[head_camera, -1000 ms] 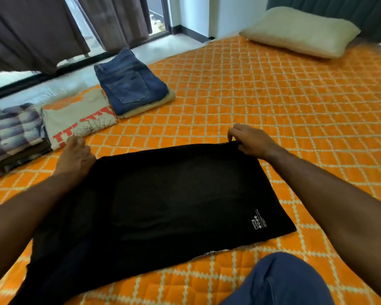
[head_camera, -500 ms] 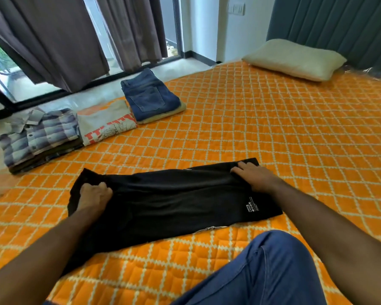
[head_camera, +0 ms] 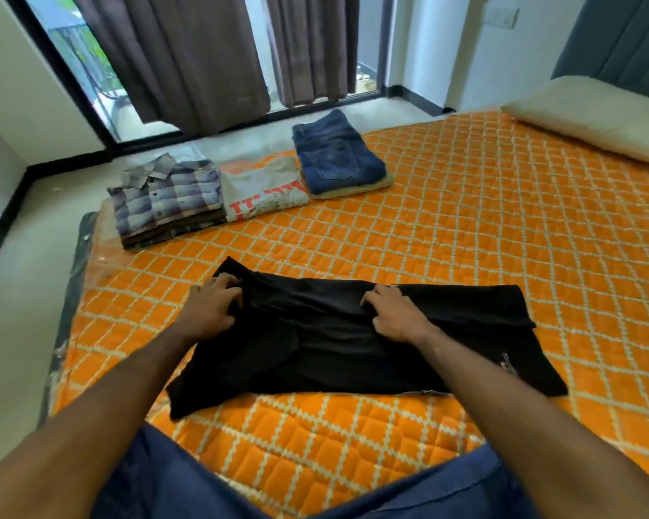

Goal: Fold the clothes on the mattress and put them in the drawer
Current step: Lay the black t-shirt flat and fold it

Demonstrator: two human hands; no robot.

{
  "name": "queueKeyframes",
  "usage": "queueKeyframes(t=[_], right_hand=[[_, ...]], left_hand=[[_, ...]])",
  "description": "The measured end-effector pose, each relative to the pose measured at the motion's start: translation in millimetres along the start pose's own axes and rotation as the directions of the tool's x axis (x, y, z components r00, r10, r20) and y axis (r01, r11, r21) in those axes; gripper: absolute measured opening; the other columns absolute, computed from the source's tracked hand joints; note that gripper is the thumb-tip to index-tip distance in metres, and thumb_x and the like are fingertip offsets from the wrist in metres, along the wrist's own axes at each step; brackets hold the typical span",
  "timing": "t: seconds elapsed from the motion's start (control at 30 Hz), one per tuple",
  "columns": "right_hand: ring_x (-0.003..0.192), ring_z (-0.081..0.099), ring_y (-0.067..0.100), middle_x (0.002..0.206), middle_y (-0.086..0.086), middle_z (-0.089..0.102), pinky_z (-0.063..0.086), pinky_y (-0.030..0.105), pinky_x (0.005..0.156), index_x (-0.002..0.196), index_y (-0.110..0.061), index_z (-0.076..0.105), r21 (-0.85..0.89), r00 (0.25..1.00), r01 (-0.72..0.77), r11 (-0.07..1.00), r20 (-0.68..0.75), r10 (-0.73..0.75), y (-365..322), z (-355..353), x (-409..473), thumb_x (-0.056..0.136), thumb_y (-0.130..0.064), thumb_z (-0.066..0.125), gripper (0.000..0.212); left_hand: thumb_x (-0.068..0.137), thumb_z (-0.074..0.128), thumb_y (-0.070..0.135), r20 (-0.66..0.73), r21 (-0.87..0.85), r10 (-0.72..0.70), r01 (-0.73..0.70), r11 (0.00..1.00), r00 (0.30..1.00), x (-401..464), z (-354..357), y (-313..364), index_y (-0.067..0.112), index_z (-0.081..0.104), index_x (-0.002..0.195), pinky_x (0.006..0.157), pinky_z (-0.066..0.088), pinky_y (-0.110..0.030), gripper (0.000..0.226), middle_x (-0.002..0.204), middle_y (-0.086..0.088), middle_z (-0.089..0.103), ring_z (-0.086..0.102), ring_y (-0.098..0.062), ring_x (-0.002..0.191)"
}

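Observation:
A black garment (head_camera: 338, 346) lies partly folded on the orange quilted mattress (head_camera: 465, 237) in front of me. My left hand (head_camera: 212, 310) grips its far left part, fingers curled into the cloth. My right hand (head_camera: 394, 312) pinches the cloth near the middle of the far edge. Beyond, along the mattress's far left edge, lie folded clothes: a plaid shirt stack (head_camera: 165, 198), a pale T-shirt with red print (head_camera: 266, 196), and blue jeans (head_camera: 336, 155) on a beige piece.
A cream pillow (head_camera: 592, 114) lies at the far right corner. Dark curtains (head_camera: 188, 58) hang over a glass door beyond the mattress. Bare floor (head_camera: 12, 294) runs along the left. My blue-trousered knees (head_camera: 210, 481) are at the bottom. No drawer is in view.
The garment has been folded toward me into a narrower strip. My right hand moved left from the right end to the middle; my left hand shifted along the far edge.

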State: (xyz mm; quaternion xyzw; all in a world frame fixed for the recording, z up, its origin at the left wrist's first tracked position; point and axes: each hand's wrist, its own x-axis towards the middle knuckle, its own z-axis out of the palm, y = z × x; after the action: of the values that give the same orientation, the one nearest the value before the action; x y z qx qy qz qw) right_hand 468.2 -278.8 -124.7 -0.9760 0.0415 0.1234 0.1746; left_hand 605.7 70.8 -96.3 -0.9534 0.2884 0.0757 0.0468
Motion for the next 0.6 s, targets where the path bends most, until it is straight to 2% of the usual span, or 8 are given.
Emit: queueKeyframes(t=[0.07, 0.13, 0.2, 0.27, 0.33, 0.43, 0.53, 0.6], right_hand=[[0.117, 0.052, 0.024, 0.121, 0.0, 0.055, 0.043, 0.045, 0.101, 0.111, -0.027, 0.061, 0.056, 1.0, 0.027, 0.998, -0.014, -0.026, -37.8, 0.5, 15.0, 0.088, -0.008, 0.051, 0.031], [0.108, 0.058, 0.022, 0.112, -0.003, 0.06, 0.046, 0.045, 0.098, 0.101, -0.028, 0.062, 0.089, 0.995, 0.083, 0.993, -0.057, -0.078, -79.5, 3.0, 37.5, 0.089, -0.01, 0.051, 0.024], [0.102, 0.061, 0.02, 0.109, -0.003, 0.063, 0.051, 0.044, 0.093, 0.105, -0.026, 0.064, 0.204, 0.988, 0.143, 0.968, -0.086, -0.128, -111.4, 8.7, 55.7, 0.091, -0.014, 0.054, 0.021], [0.108, 0.06, 0.021, 0.115, -0.001, 0.061, 0.051, 0.043, 0.093, 0.122, -0.022, 0.062, 0.257, 0.981, 0.193, 0.947, -0.052, -0.186, -145.9, 19.8, 76.0, 0.092, -0.029, 0.061, 0.03], [0.122, 0.053, 0.024, 0.129, 0.002, 0.057, 0.047, 0.047, 0.101, 0.137, -0.023, 0.055, 0.199, 0.983, 0.176, 0.964, 0.021, -0.184, -172.8, 28.1, 89.7, 0.086, -0.053, 0.069, 0.06], [0.13, 0.045, 0.029, 0.138, 0.005, 0.051, 0.037, 0.055, 0.106, 0.145, -0.024, 0.048, 0.037, 0.978, 0.161, 0.986, 0.13, -0.165, -202.6, 36.4, 99.7, 0.073, -0.071, 0.075, 0.091], [0.126, 0.05, 0.028, 0.133, 0.002, 0.055, 0.039, 0.053, 0.104, 0.146, -0.023, 0.042, -0.013, 0.978, 0.157, 0.988, 0.142, -0.154, -213.7, 49.4, 106.5, 0.073, -0.059, 0.082, 0.091], [0.109, 0.061, 0.02, 0.112, -0.004, 0.061, 0.05, 0.042, 0.092, 0.145, -0.02, 0.04, 0.188, 0.991, 0.054, 0.981, 0.113, -0.076, -211.6, 52.7, 106.5, 0.081, -0.039, 0.082, 0.079]], left_hand=[[0.081, 0.068, 0.026, 0.019, -0.071, 0.048, -0.046, 0.996, 0.999, -5.2, 12.6, -9.8, 0.037, 0.052, 0.104, 0.092, 0.036, -0.044, 0.03, 0.145, 0.001, 0.036, 0.04, -0.024, 0.132], [0.079, 0.067, 0.026, -0.015, -0.206, 0.04, -0.042, 0.978, 0.999, -9.8, 24.6, -22.8, 0.036, 0.046, 0.121, 0.089, 0.039, -0.042, 0.047, 0.142, 0.003, 0.039, 0.045, -0.022, 0.13], [0.077, 0.068, 0.031, -0.067, -0.328, -0.02, -0.003, 0.945, 0.998, -4.9, 28.3, -23.0, 0.034, 0.037, 0.139, 0.092, 0.044, -0.045, 0.069, 0.14, 0.002, 0.041, 0.046, -0.024, 0.129], [0.077, 0.07, 0.034, -0.086, -0.295, -0.081, 0.052, 0.954, 0.993, 4.3, 27.4, -24.5, 0.035, 0.033, 0.146, 0.094, 0.045, -0.046, 0.078, 0.139, 0.0, 0.04, 0.045, -0.027, 0.126], [0.08, 0.072, 0.037, -0.085, -0.246, -0.113, 0.089, 0.965, 0.99, 13.0, 26.3, -22.9, 0.033, 0.04, 0.141, 0.096, 0.041, -0.047, 0.069, 0.139, -0.002, 0.037, 0.041, -0.029, 0.125], [0.086, 0.07, 0.043, -0.096, -0.182, -0.134, 0.115, 0.977, 0.986, 19.4, 30.0, -26.4, 0.031, 0.054, 0.113, 0.098, 0.035, -0.047, 0.033, 0.137, -0.001, 0.035, 0.036, -0.028, 0.124], [0.094, 0.061, 0.04, -0.035, -0.25, -0.128, 0.116, 0.961, 0.991, 25.5, 36.8, -34.7, 0.032, 0.052, 0.096, 0.095, 0.034, -0.048, 0.012, 0.125, 0.001, 0.043, 0.043, -0.025, 0.117], [0.098, 0.054, 0.034, -0.024, -0.338, -0.1, 0.086, 0.937, 0.995, 28.8, 34.0, -38.2, 0.033, 0.05, 0.095, 0.091, 0.033, -0.048, 0.005, 0.114, 0.003, 0.045, 0.048, -0.023, 0.109]])
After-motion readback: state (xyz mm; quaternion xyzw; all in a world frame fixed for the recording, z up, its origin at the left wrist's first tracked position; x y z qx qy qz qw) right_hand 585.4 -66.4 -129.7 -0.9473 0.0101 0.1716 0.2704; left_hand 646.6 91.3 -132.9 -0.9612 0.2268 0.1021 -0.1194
